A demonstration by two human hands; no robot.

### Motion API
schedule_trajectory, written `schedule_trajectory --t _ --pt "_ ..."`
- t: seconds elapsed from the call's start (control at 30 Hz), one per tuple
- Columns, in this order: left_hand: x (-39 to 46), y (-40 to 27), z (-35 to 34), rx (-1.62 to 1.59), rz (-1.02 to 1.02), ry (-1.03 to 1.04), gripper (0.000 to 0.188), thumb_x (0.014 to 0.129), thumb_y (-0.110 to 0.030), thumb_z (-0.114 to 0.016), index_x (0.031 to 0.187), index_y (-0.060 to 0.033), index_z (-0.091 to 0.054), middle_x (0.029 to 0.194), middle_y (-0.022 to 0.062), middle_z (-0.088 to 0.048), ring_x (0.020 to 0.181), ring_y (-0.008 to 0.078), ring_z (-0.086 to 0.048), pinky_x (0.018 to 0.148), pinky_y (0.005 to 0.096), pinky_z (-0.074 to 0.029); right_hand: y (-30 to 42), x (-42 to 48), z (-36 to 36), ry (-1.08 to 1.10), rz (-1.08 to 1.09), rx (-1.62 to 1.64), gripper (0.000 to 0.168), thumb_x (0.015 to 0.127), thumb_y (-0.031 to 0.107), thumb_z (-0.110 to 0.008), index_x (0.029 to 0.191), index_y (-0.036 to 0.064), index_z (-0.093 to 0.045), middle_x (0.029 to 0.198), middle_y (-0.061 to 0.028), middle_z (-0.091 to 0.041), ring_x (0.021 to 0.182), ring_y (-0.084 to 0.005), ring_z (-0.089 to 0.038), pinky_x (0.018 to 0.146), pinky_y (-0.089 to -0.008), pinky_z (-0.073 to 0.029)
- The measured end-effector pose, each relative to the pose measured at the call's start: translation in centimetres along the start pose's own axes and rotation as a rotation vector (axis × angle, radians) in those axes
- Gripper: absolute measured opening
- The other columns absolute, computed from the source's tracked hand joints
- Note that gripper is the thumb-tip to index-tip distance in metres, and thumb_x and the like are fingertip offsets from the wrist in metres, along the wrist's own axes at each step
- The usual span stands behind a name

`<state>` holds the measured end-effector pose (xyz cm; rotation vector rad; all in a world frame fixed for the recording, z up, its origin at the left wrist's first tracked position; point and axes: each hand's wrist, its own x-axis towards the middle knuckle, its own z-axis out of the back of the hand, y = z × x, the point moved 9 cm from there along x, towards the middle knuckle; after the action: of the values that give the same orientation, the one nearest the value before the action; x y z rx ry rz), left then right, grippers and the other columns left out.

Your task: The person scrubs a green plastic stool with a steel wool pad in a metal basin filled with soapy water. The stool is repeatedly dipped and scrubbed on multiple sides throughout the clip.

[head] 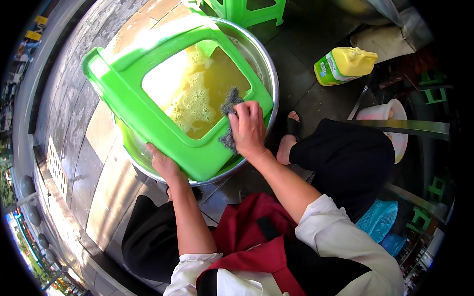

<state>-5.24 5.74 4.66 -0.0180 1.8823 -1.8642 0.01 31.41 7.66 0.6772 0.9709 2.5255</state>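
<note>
A green plastic stool (129, 88) lies tilted across a large round metal basin (272, 70). Foamy, yellowish soapy water (192, 100) shows through the opening in the stool's side. My left hand (164, 162) grips the stool's lower edge near the basin's rim, fingers hidden beneath it. In my right hand (250, 127) is a grey scouring pad (232, 97), pressed against the stool's frame at the right corner of the opening. More green plastic shows inside the basin, under the stool.
A yellow jug (355, 63) with a green label stands on the paving at the right. Another green stool (255, 11) is behind the basin. A white tub (398, 137) and blue plastic bags (381, 222) lie farther right. My knees flank the near side.
</note>
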Motion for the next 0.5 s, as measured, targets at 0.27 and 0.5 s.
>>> schedule_trajectory --t 0.27,0.5 --pt "-0.5 -1.2 -1.8 0.049 -0.022 0.076 0.059 0.101 -0.045 -0.03 0.111 0.0054 -0.059 0.094 0.0131 -0.066 0.084 0.021 -0.064 0.073 0.0324 -0.052 -12.9 1.7 2.7 -0.206 -0.251 -0.166 0.015 0.091 0.018 -0.055 0.099 0.005 -0.054 0.097 -0.0171 -0.051 0.088 -0.0361 -0.052 0.076 -0.0447 -0.043" --pt "0.1 0.1 -0.2 0.017 -0.011 0.023 0.061 0.1 -0.048 -0.033 0.107 0.0055 -0.061 0.093 0.0118 -0.066 0.082 0.02 -0.063 0.072 0.0324 -0.051 6.1 -4.8 -0.1 0.055 0.074 0.249 0.019 0.082 0.018 -0.065 0.094 0.005 -0.059 0.093 -0.0141 -0.049 0.09 -0.0336 -0.051 0.082 -0.0416 -0.041"
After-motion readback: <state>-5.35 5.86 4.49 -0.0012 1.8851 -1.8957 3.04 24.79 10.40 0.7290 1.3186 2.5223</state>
